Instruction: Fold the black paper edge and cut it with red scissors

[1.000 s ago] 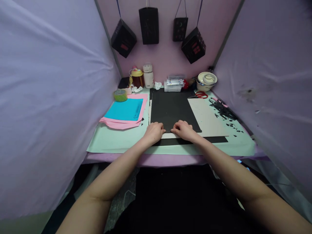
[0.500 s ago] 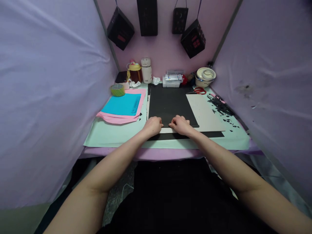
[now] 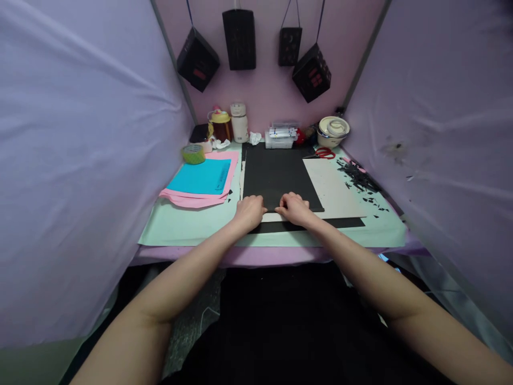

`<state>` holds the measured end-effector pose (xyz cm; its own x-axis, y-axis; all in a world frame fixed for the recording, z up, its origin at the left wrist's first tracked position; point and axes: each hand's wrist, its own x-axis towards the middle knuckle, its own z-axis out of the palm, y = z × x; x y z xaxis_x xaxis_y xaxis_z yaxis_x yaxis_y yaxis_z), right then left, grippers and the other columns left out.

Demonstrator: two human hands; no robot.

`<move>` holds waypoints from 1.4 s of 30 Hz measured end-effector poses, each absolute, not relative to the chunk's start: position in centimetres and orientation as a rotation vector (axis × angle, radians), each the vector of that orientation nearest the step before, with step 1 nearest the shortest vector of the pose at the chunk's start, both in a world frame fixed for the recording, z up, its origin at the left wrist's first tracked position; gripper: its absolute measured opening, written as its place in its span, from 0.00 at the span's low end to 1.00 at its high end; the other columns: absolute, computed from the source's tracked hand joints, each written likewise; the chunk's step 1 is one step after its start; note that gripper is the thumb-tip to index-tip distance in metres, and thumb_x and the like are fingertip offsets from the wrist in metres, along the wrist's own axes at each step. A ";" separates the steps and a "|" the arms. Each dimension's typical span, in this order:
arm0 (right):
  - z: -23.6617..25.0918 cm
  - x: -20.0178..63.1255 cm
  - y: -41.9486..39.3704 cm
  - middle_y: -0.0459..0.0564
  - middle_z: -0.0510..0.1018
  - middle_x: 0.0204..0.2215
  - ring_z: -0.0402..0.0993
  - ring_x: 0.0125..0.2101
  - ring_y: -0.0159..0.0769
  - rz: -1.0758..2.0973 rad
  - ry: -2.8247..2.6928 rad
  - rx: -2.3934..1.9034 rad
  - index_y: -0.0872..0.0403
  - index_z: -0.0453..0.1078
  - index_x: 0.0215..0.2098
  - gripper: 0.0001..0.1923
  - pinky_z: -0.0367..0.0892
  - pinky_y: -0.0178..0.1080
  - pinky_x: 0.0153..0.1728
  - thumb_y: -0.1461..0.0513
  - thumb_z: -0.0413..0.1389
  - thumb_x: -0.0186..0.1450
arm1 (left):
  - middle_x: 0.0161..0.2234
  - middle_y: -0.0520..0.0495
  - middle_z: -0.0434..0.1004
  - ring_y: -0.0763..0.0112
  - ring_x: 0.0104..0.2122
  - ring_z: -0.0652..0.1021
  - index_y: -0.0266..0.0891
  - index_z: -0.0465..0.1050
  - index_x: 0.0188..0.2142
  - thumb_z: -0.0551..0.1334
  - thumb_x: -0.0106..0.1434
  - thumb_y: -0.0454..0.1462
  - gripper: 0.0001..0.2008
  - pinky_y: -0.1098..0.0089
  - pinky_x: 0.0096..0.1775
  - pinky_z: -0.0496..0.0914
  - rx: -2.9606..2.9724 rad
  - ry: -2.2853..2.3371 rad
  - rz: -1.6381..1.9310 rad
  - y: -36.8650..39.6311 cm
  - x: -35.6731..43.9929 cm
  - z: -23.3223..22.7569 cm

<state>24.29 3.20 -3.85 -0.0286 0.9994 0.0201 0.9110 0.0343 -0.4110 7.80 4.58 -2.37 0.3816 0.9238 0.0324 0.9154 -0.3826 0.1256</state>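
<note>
A sheet of black paper (image 3: 276,176) lies in front of me, its near edge folded into a narrow strip. My left hand (image 3: 251,209) is closed at that near edge, thumb and fingertips pinching the paper left of its middle. A short way to the right, my right hand (image 3: 294,207) pinches the same edge, fingers curled. Underneath is a pale grey board (image 3: 339,187), which shows on the right and along the front. Below the board, another black sheet (image 3: 340,223) sticks out toward me.
Blue sheets (image 3: 200,176) on pink paper (image 3: 176,201) lie left, with a roll of tape (image 3: 193,154) on them. Red-handled scissors (image 3: 324,153) and black paper scraps (image 3: 360,176) lie right. Bottles (image 3: 239,125), a clear box (image 3: 279,140) and a lidded bowl (image 3: 332,133) stand behind. Black paper lanterns (image 3: 239,40) hang above.
The view has tilted up slightly and shifted, so things sit a little lower in the picture. Both hands stay pinched at the black paper's near edge, with hardly any movement along it.
</note>
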 end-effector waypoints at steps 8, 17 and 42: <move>-4.3 24.4 3.3 0.50 0.71 0.36 0.65 0.41 0.42 0.373 -2.011 -1.916 0.52 0.64 0.31 0.08 0.53 0.38 0.34 0.56 0.55 0.61 | 0.37 0.41 0.70 0.58 0.39 0.68 0.34 0.72 0.40 0.49 0.66 0.29 0.13 0.59 0.40 0.62 2.985 1.486 0.452 -0.4 9.1 -4.4; -4.5 24.5 3.2 0.48 0.70 0.35 0.65 0.40 0.41 0.369 -2.006 -1.909 0.52 0.64 0.30 0.08 0.52 0.38 0.34 0.56 0.55 0.61 | 0.35 0.39 0.68 0.56 0.39 0.67 0.30 0.72 0.43 0.50 0.63 0.27 0.14 0.59 0.42 0.63 3.021 1.532 0.387 -1.3 8.4 -4.5; -4.1 24.5 3.0 0.49 0.71 0.37 0.65 0.41 0.42 0.394 -1.986 -1.933 0.52 0.65 0.31 0.08 0.54 0.39 0.36 0.57 0.57 0.60 | 0.49 0.31 0.71 0.55 0.53 0.69 0.23 0.64 0.55 0.48 0.67 0.31 0.20 0.59 0.50 0.63 2.873 1.761 0.505 -2.0 5.7 -6.1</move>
